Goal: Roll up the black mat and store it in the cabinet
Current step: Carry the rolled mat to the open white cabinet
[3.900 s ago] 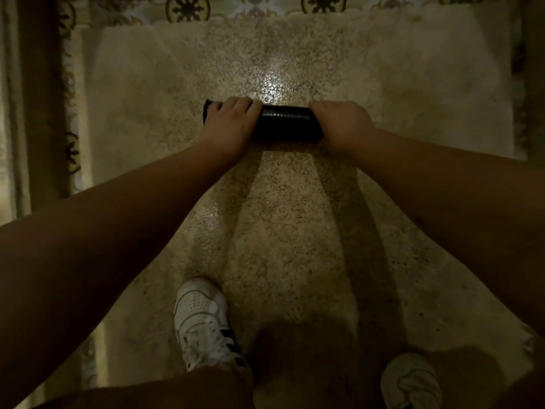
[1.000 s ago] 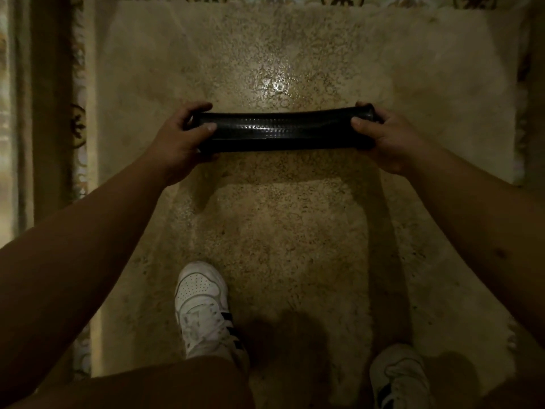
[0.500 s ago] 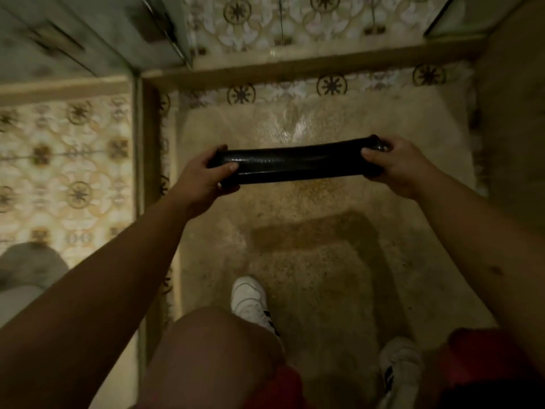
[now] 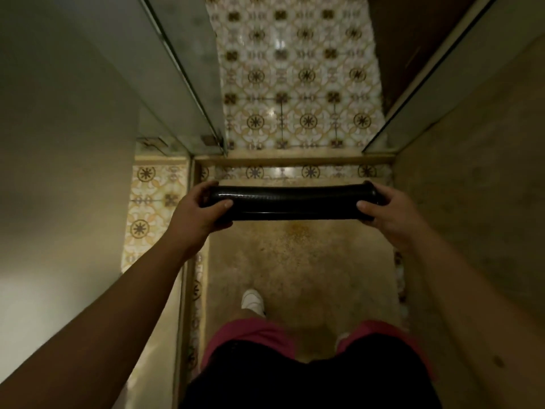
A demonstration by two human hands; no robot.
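The black mat (image 4: 295,203) is rolled into a tight tube and held level in the air at mid-frame, well above the floor. My left hand (image 4: 196,211) grips its left end, thumb across the front. My right hand (image 4: 389,209) grips its right end the same way. Both arms reach forward from the bottom corners. No cabinet can be told for certain in this dim view.
A speckled beige floor (image 4: 295,261) lies below, edged by patterned tiles (image 4: 295,84) ahead. A pale wall or panel (image 4: 59,143) stands close on the left, with a framed door (image 4: 188,69) beyond it. Another wall (image 4: 472,172) closes the right. My white shoe (image 4: 252,299) stands on the floor.
From rolling the mat on the floor, both hands moved to its ends and lifted it. I have risen from a crouch to standing, so the floor is farther and the walls show.
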